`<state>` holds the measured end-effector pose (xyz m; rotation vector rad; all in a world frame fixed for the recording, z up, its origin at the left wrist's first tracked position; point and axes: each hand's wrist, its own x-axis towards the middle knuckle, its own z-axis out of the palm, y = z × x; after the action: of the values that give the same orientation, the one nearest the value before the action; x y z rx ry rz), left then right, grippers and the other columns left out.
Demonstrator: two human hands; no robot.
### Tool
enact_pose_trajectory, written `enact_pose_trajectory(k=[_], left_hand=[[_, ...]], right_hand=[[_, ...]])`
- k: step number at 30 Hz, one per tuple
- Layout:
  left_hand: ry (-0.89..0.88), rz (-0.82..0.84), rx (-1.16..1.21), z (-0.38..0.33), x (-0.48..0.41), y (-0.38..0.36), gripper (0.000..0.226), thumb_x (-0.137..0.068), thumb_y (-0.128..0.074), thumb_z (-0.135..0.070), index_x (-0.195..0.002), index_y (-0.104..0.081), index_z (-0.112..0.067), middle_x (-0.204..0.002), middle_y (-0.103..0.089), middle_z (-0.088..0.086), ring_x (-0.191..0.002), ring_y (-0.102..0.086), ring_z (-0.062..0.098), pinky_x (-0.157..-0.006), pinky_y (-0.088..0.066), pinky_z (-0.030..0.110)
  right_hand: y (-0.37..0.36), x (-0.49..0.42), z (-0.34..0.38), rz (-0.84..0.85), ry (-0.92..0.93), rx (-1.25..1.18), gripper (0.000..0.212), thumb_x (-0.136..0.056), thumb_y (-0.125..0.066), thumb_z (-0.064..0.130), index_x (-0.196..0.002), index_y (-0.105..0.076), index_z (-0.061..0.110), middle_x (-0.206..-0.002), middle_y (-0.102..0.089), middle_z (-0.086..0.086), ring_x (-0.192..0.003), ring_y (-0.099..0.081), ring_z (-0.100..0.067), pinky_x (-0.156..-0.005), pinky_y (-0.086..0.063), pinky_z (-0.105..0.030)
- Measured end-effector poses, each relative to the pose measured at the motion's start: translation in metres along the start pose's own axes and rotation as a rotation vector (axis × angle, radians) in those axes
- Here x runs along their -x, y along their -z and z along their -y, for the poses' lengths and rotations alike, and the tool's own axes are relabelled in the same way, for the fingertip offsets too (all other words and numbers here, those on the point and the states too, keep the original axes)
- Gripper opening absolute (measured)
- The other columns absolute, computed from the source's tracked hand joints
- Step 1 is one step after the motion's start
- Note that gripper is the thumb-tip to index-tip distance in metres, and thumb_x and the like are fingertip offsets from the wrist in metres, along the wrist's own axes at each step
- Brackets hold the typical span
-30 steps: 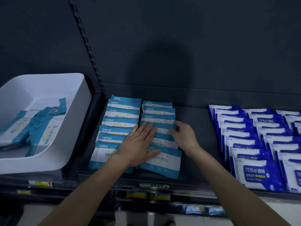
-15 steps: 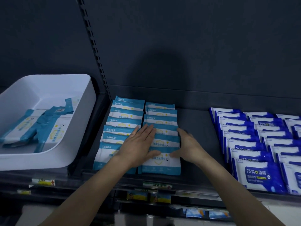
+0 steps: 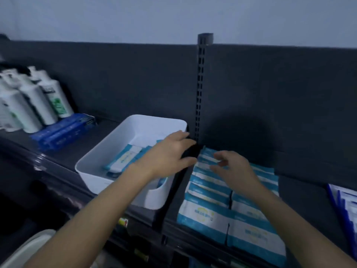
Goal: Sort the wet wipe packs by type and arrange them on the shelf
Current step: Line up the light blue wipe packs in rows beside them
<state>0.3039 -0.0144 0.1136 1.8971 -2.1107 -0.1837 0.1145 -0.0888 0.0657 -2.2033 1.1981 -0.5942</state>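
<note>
Head view: left hand (image 3: 170, 151) flat-open, empty, over the right rim of the white rectangular plastic bin (image 3: 108, 165), likely reaching for the loose light-blue-and-white wipe packs (image 3: 125, 159) inside. Right hand (image 3: 233, 167) loosely curled, empty, just above same-type overlapped rows (image 3: 208, 209) on the dark metal shelf (image 3: 301, 190), probably ready to seat the next pack.

Left hand (image 3: 170, 151) open above bin (image 3: 100, 167) rim. Right hand (image 3: 234, 167) loosely open over light-blue packs (image 3: 204, 215) on shelf (image 3: 301, 190). Frame blurred.
</note>
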Motion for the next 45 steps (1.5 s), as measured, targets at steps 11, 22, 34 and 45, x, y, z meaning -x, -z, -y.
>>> enact_pose_trajectory(k=[11, 22, 34, 45], left_hand=[[0.634, 0.328, -0.006, 0.1, 0.011, 0.002, 0.056, -0.091, -0.051, -0.053, -0.126, -0.052, -0.009, -0.129, -0.058, 0.009, -0.114, -0.055, 0.026, -0.079, -0.037, 0.025], [0.845, 0.093, 0.851, 0.096, -0.009, -0.027, 0.076, -0.065, -0.086, -0.019, -0.122, -0.039, -0.002, -0.106, -0.065, 0.009, -0.094, -0.064, 0.021, -0.068, -0.053, 0.03], [0.753, 0.157, 0.948, 0.093, -0.003, -0.022, 0.051, -0.058, -0.086, -0.005, -0.104, -0.064, -0.005, -0.086, -0.072, 0.01, -0.074, -0.07, 0.023, -0.063, -0.059, 0.031], [0.622, -0.322, 1.266, 0.135, 0.018, 0.028, 0.023, -0.074, -0.069, 0.014, -0.083, -0.067, -0.006, -0.072, -0.073, 0.007, -0.056, -0.069, 0.018, -0.055, -0.059, 0.031]], right_hand=[[-0.06, -0.057, 0.067, 0.08, 0.009, -0.062, 0.039, -0.093, -0.059, 0.02, -0.128, -0.053, 0.006, -0.118, -0.053, -0.01, -0.105, -0.055, -0.022, -0.078, -0.038, -0.022], [-0.077, -0.058, 0.065, 0.019, 0.018, -0.031, 0.04, -0.095, -0.049, 0.015, -0.134, -0.049, 0.006, -0.123, -0.045, -0.013, -0.094, -0.039, -0.008, -0.069, -0.026, -0.008], [-0.084, -0.061, 0.064, -0.015, -0.009, -0.013, 0.036, -0.095, -0.048, 0.016, -0.131, -0.051, 0.013, -0.11, -0.037, -0.001, -0.078, -0.046, -0.008, -0.071, -0.033, -0.016], [-0.062, -0.079, 0.08, -0.131, 0.16, 0.123, 0.04, -0.095, -0.055, 0.021, -0.133, -0.051, 0.009, -0.129, -0.044, -0.008, -0.108, -0.047, -0.015, -0.086, -0.028, -0.012]])
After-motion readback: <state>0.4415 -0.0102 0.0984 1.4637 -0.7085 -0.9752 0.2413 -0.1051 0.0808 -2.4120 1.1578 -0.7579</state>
